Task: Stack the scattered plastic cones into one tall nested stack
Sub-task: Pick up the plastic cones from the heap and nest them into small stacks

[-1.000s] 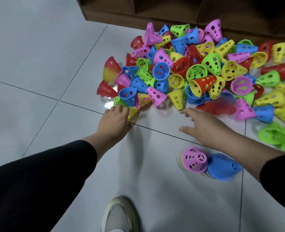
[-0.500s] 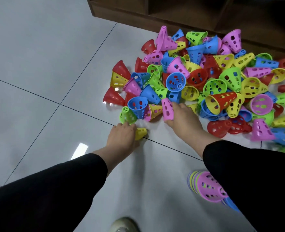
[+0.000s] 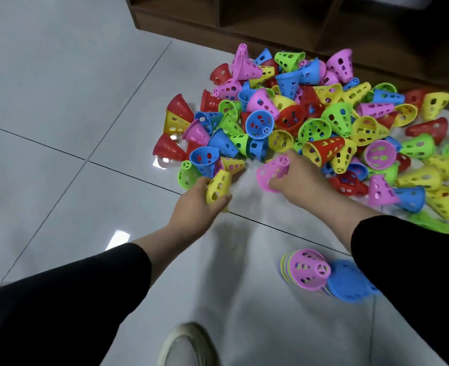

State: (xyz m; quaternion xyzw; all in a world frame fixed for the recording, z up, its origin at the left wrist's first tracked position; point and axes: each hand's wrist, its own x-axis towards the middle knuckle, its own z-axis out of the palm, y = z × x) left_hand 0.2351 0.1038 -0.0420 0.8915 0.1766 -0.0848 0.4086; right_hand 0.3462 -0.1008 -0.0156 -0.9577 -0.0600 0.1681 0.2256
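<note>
Bright, even light w/ glare patches on floor tiles (image 3: pixel 120 237); slight motion blur, edges warped.

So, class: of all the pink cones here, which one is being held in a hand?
The pink cone gripped by the right hand at the pile's near edge; every other pink cone lies untouched.

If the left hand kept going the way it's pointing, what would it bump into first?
Probably the blue cone lying at the pile's near edge, just beyond the left hand and its yellow cone; the green cone beside it is about as close.
</note>
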